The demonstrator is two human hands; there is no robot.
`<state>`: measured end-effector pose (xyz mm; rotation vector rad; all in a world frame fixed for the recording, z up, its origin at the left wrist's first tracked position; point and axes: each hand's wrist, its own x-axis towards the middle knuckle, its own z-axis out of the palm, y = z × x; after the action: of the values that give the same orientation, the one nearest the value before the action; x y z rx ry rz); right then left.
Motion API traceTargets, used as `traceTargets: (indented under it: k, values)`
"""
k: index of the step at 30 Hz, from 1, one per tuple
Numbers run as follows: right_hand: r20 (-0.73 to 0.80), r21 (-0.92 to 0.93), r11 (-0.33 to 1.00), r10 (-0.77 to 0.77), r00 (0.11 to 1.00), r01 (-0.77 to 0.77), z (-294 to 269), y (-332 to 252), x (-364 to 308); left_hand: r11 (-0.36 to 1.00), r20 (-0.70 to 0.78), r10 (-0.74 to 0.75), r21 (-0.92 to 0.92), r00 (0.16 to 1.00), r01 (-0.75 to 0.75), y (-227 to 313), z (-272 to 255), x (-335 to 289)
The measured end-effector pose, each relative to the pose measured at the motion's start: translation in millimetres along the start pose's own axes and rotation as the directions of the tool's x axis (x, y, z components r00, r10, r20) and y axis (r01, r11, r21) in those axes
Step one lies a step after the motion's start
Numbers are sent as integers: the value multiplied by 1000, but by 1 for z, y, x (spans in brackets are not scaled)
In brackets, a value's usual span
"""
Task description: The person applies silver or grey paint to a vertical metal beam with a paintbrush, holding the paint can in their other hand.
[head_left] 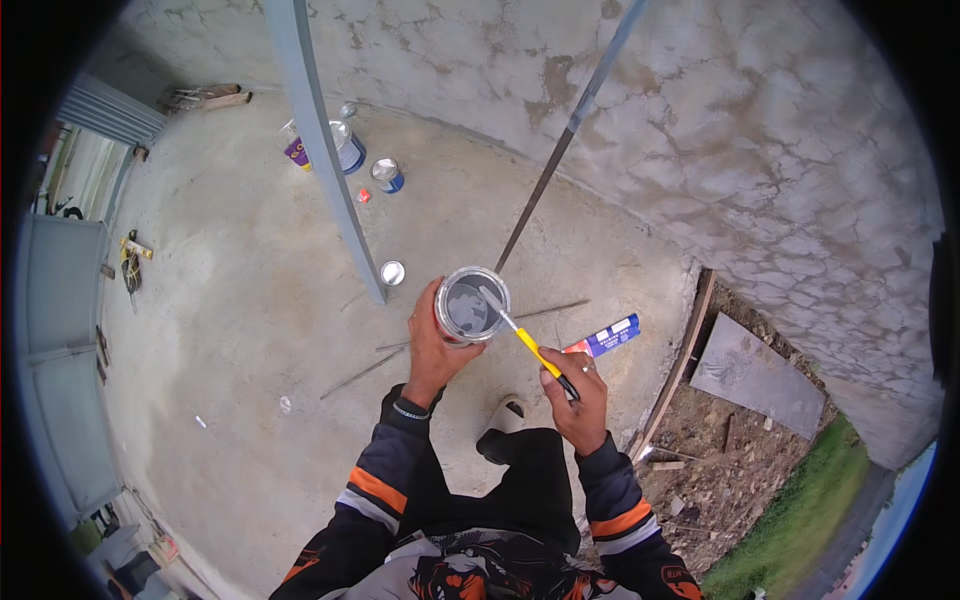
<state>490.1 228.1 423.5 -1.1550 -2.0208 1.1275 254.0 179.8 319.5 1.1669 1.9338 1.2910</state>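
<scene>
My left hand (433,345) is wrapped round the side of a paint can (474,339), held up in front of me. Inside the can, grey paint (468,307) partly coats the bottom. My right hand (579,398) grips a paintbrush (527,342) by its yellow and black handle. The brush slants over the can's rim, and its grey-coated bristles reach into the can's mouth. Whether the bristles touch the paint I cannot tell. A round metal lid (393,273) lies on the floor just beyond my left hand.
A grey-painted post (325,150) rises at left of centre; a half-painted bar (565,140) slants by the wall. Further off stand cans (387,175) and a purple package (298,152). A blue box (610,335) and thin rods (365,372) lie nearby. Right, a plank (678,365) edges rough soil.
</scene>
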Motion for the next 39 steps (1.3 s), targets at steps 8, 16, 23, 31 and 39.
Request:
traceTargets:
  k: [8,16,23,31,39]
  values:
    - [-245,91,995,-10,969,33,76,167,36,996,-51,87,-5,995,-87,-117,69,35]
    - [-278,-262,921,-357,892,287,83,261,109,982,-204,125,-117,971,-151,-169,77,53]
    - [-350,-484,710,-693,631,511,31,234,160,960,-306,200,-127,931,-249,-148,70,16]
    - [88,-536,653,-587,805,535,64,246,125,949,-370,229,-123,900,-292,-138,51,-5]
    - [-54,-589,577,-727,684,566,10,180,204,928,-378,265,-149,887,-341,-128,65,-9]
